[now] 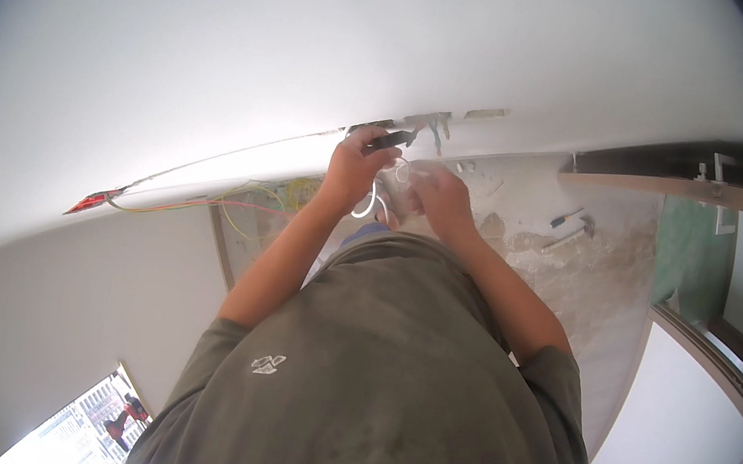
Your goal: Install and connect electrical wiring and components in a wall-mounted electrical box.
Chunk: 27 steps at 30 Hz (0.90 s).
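Both my arms reach out in front of my olive shirt (368, 393). My left hand (350, 170) is closed around a dark-handled tool (388, 139) that points at a rough opening (425, 124) low in the white wall. Close beside it, my right hand (440, 200) grips a crumpled clear plastic packet (400, 187). A loop of white cable (365, 208) hangs between the two hands. Which hand holds the cable I cannot tell.
Yellow and red wires (242, 206) run along the foot of the wall to a red piece (89, 204). Hand tools (571, 228) lie on the dusty, debris-strewn floor (592, 282). A red power drill (123, 419) lies lower left. A dark door frame (684, 167) stands right.
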Available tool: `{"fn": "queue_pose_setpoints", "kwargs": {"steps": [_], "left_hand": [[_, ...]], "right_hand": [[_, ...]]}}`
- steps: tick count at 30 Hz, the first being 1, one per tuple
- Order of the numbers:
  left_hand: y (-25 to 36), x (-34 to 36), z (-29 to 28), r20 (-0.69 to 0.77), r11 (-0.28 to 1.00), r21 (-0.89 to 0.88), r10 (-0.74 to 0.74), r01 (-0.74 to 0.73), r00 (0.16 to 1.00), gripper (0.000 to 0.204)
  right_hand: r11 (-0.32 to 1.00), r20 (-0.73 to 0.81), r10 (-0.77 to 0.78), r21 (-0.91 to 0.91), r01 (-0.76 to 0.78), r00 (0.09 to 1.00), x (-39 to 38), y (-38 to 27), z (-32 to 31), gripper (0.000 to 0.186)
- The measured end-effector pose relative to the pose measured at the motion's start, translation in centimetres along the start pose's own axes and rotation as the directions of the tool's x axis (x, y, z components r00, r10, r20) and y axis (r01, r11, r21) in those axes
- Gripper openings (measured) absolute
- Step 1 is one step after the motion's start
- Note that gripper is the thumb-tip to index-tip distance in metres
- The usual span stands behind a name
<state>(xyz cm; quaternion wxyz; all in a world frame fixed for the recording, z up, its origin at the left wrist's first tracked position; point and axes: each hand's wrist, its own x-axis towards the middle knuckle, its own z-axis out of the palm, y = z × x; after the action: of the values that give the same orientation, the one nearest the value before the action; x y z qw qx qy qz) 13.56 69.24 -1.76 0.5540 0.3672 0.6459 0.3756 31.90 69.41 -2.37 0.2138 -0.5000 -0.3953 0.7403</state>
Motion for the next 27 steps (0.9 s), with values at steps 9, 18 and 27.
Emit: {"fn": "queue_pose_setpoints", "kwargs": {"steps": [9,18,27], "left_hand": [[1.2,-1.8,3.7,-0.119,0.951,-0.245,0.162,-0.187,0.98,0.034],[-0.1,2.0,4.4,0.382,0.529,-0.709,-0.269,0.467,0.884,0.03],[-0.6,1.5,2.7,0.318,0.644,-0.62,-0.318,0.449,0.893,0.023]], "right_hand": [[0.335,0.008,-0.747,-0.859,0.387,0.664,0.7,-1.9,-0.6,0.026],[0.55,-0.129,-0.608,-0.78,0.298,0.783,-0.9,-2.9,-1.2,0.021],[0.814,-0.262,-0.397,-0.543,0.206,0.88,-0.6,0.6,0.2,0.024]]}}
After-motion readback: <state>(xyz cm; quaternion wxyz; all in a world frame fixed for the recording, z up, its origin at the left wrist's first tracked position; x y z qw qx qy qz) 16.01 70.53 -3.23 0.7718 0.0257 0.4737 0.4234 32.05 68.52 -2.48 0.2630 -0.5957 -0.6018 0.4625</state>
